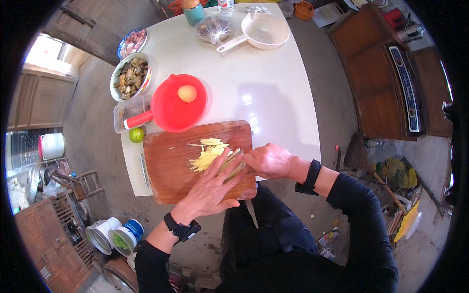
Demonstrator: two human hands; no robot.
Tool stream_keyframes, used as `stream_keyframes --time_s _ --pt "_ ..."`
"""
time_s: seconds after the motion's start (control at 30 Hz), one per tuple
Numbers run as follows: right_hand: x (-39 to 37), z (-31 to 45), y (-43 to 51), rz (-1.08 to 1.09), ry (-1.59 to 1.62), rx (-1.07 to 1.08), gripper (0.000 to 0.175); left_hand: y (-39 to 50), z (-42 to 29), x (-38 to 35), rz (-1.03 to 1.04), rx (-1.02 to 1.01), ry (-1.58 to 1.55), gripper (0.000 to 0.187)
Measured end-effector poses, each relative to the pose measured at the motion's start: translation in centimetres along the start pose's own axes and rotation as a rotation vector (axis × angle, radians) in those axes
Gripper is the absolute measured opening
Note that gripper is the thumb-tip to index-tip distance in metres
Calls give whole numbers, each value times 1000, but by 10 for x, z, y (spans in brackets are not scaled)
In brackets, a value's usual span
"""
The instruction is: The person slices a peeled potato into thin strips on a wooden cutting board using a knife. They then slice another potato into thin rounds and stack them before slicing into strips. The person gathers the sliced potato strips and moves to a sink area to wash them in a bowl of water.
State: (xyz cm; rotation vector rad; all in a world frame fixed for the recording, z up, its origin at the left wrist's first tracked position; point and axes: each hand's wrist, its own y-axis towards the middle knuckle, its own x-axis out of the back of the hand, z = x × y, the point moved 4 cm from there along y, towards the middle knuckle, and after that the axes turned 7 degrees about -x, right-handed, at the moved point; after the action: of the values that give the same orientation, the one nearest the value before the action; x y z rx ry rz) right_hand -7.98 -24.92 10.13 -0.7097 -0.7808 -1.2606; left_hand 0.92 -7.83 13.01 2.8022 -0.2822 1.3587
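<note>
A wooden cutting board (168, 183) lies at the table's near edge. Pale yellow cut strips (207, 157) are heaped on its middle. My left hand (216, 183) lies over the strips' right side with fingers spread, against a knife blade (237, 161). My right hand (269, 159) is closed at the blade's right end, its handle hidden in the fist. What lies under my left fingers is mostly covered. Beyond the board sits a red plastic ladle (172, 113) holding an egg (187, 93). A green lime-like fruit (136, 134) rests by the board's far left corner.
On the white table (227, 88) stand a bowl of chopped food (132, 78), a plate of cut meat (133, 42), a clear plastic container (128, 110), a white ladle (267, 33), a knotted plastic bag (215, 29) and a teal jar (193, 14). Buckets (122, 240) stand on the floor at left.
</note>
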Motion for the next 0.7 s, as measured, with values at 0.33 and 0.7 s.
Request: stream_keyframes --time_s 0.33,0.7 --pt "15 0 1 -25 -97 183 14 -2 55 -6 73 137 107 74" --pt "31 -5 -13 9 -141 145 14 -3 61 12 -298 243 -34 54"
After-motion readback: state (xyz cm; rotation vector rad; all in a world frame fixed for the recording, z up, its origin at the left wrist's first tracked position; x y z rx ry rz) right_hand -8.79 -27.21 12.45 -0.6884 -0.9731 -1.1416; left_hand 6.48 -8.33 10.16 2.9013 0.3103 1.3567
